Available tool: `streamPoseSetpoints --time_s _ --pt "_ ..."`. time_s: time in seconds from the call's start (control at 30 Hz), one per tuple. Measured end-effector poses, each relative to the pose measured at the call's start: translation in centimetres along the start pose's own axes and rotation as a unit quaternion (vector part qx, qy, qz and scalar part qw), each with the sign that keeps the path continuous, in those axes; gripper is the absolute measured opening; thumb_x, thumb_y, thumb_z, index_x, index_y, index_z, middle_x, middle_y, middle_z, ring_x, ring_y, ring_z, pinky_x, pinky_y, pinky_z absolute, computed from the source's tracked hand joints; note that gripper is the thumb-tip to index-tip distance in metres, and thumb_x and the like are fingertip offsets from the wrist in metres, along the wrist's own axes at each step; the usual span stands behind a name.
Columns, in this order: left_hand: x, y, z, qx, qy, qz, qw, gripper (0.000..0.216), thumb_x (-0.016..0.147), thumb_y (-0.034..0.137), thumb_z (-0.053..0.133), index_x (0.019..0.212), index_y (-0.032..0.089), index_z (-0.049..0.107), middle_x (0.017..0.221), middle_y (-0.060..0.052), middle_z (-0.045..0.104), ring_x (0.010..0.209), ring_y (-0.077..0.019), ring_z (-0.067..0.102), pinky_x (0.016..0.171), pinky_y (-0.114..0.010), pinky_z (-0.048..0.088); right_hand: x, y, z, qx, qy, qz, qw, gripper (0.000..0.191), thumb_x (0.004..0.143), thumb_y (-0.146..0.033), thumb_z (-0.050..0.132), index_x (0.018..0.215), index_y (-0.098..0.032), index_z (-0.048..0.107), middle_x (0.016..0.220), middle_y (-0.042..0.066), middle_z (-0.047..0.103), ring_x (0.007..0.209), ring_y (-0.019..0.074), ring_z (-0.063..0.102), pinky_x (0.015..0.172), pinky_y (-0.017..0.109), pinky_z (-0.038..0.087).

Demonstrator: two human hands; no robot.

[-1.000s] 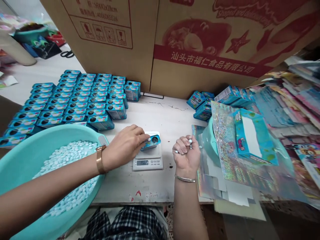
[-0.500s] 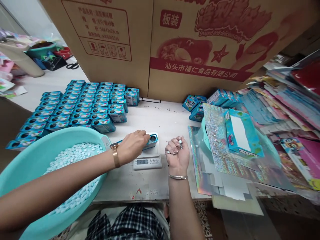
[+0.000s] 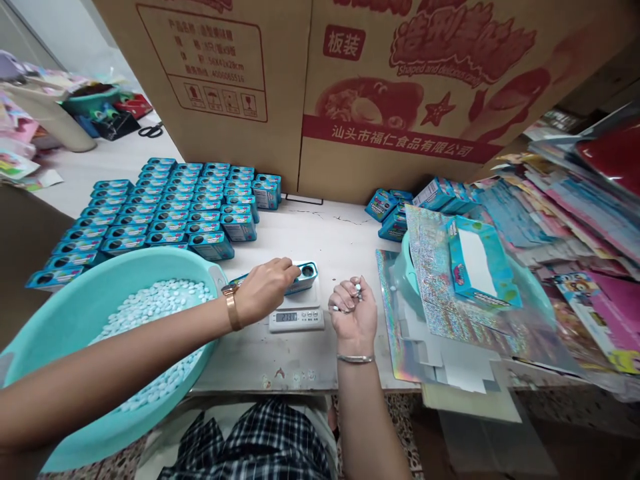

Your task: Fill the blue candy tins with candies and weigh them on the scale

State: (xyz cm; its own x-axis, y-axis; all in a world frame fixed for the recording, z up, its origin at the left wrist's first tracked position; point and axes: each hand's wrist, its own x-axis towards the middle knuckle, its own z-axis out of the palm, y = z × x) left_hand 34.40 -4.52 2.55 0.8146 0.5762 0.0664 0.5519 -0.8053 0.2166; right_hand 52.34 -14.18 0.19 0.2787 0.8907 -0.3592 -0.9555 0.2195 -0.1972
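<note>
My left hand [image 3: 264, 288] is closed on a small blue tin [image 3: 303, 276] that rests on a white digital scale [image 3: 297, 313]; the tin's round hole faces up. My right hand [image 3: 353, 312] hovers just right of the scale, palm up, fingers curled around a few pale blue tablets. A large teal basin [image 3: 85, 313] holding many such tablets sits at the near left, under my left forearm. Several rows of identical blue tins [image 3: 165, 210] stand behind the basin.
Big cardboard cartons [image 3: 350, 87] wall off the back of the white table [image 3: 330, 240]. A second heap of blue tins [image 3: 395, 210], a teal container, holographic sheets [image 3: 440, 280] and flat blue boxes [image 3: 475, 263] crowd the right. Scissors [image 3: 150, 130] lie at the far left.
My left hand has stayed on the tin, and the scale's reading has risen. My right hand holds the tablets in much the same place. The view has tilted up slightly.
</note>
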Motion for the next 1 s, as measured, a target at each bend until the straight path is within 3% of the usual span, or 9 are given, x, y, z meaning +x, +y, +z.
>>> streamPoseSetpoints --time_s 0.13,0.27,0.33,0.47,0.67,0.83,0.9,1.0 --pt "-0.1 -0.6 -0.6 -0.064 0.076 -0.010 0.995 0.023 0.093 0.012 0.044 0.101 0.016 0.065 0.094 -0.007 0.065 0.085 -0.0190 0.061 0.072 -0.029 0.046 -0.5 0.4 -0.4 0.024 0.003 0.050 0.998 0.018 0.088 -0.014 0.054 0.072 -0.019 0.046 0.055 -0.009 0.042 0.040 0.0036 0.037 0.037 0.015 0.028" --pt "-0.6 1.7 -2.5 -0.154 0.135 0.009 0.979 0.020 0.095 0.017 0.046 0.099 0.016 0.065 0.094 -0.006 0.066 0.084 -0.0160 0.062 0.076 -0.027 0.047 -1.1 1.5 -0.8 0.042 0.004 0.113 0.993 0.018 0.086 -0.010 0.055 0.073 -0.019 0.046 0.058 -0.007 0.048 0.046 0.0041 0.044 0.040 0.013 0.035" --pt "-0.8 3.7 -2.8 -0.180 0.112 0.050 0.976 0.019 0.094 0.016 0.047 0.099 0.016 0.065 0.093 -0.005 0.066 0.084 -0.0160 0.061 0.075 -0.026 0.047 -1.3 2.1 -1.2 0.023 0.016 0.134 0.991 0.017 0.086 -0.012 0.056 0.074 -0.019 0.048 0.058 -0.007 0.052 0.047 0.0050 0.047 0.041 0.013 0.040" --pt "-0.4 5.8 -2.9 -0.206 0.004 0.110 0.972 0.018 0.090 0.013 0.050 0.097 0.016 0.067 0.093 -0.006 0.066 0.084 -0.0171 0.061 0.071 -0.027 0.048 -1.7 2.7 -1.7 -0.024 0.102 0.138 0.985 0.012 0.086 -0.012 0.054 0.076 -0.017 0.053 0.064 -0.004 0.061 0.053 0.0071 0.057 0.051 0.018 0.052" --pt "1.0 4.0 -5.1 -0.367 0.043 0.022 0.929 0.016 0.089 0.014 0.057 0.098 0.016 0.070 0.095 -0.003 0.072 0.087 -0.0137 0.065 0.080 -0.025 0.049 -1.7 3.3 -0.4 0.023 0.109 0.109 0.988 0.012 0.087 -0.015 0.053 0.076 -0.018 0.055 0.063 -0.003 0.060 0.057 0.0079 0.058 0.049 0.016 0.051" --pt "0.9 4.0 -4.2 -0.250 -0.015 0.112 0.962 0.016 0.089 0.019 0.059 0.100 0.017 0.071 0.098 -0.007 0.068 0.094 -0.0189 0.060 0.083 -0.031 0.048 -0.7 3.8 0.8 0.036 0.171 0.138 0.975 0.017 0.092 -0.021 0.048 0.080 -0.016 0.057 0.065 -0.001 0.062 0.052 0.0086 0.057 0.045 0.018 0.048" --pt "0.8 3.2 -4.6 -0.248 0.015 0.114 0.962 0.018 0.090 0.022 0.059 0.103 0.017 0.070 0.099 -0.006 0.067 0.097 -0.0188 0.058 0.086 -0.031 0.046 -0.9 3.1 0.7 0.057 0.167 0.130 0.976 0.017 0.092 -0.021 0.047 0.078 -0.017 0.054 0.064 -0.002 0.059 0.053 0.0086 0.056 0.046 0.018 0.048" --pt "-0.1 1.5 -6.0 -0.284 0.089 0.031 0.954 0.015 0.091 0.024 0.058 0.101 0.017 0.068 0.096 -0.004 0.067 0.090 -0.0147 0.061 0.082 -0.026 0.047 -1.9 0.6 -0.8 0.065 0.108 0.092 0.988 0.014 0.087 -0.013 0.053 0.075 -0.018 0.049 0.063 -0.004 0.053 0.055 0.0071 0.053 0.047 0.015 0.045"
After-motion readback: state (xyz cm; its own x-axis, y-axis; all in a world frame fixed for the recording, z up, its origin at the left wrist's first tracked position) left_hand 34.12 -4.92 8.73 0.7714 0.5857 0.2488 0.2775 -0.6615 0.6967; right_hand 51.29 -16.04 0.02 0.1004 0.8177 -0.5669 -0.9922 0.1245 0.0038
